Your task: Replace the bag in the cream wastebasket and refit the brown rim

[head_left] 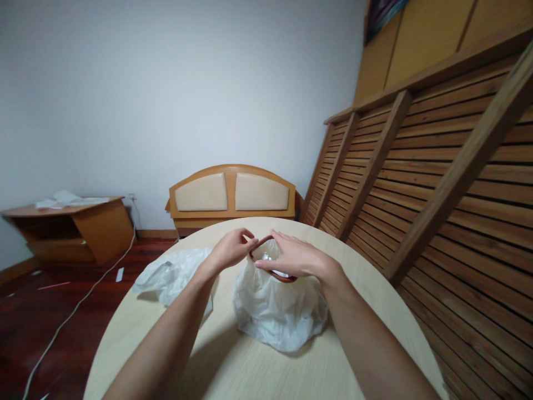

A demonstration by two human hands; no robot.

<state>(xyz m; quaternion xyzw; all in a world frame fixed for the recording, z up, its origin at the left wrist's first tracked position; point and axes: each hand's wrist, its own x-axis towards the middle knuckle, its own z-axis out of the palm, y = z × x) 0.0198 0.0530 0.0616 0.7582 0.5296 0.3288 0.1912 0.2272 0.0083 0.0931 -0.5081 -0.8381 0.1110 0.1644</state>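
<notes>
A white plastic bag hangs in loose folds around a container with a reddish-brown ring rim on the round table. The container's body is hidden by the bag. White film and something shiny show inside the opening. At the rim's left side, my left hand is closed in a pinch, thumb and forefinger on the bag's edge. My right hand lies across the opening with its fingers stretched out and its thumb apart, touching the rim. Left of the container, partly behind my left forearm, lies a second crumpled white plastic bag.
The pale round table fills the foreground. Wooden slatted panels lean along the right. A headboard stands behind the table. At left are a low cabinet with papers on top and a white cable across the floor.
</notes>
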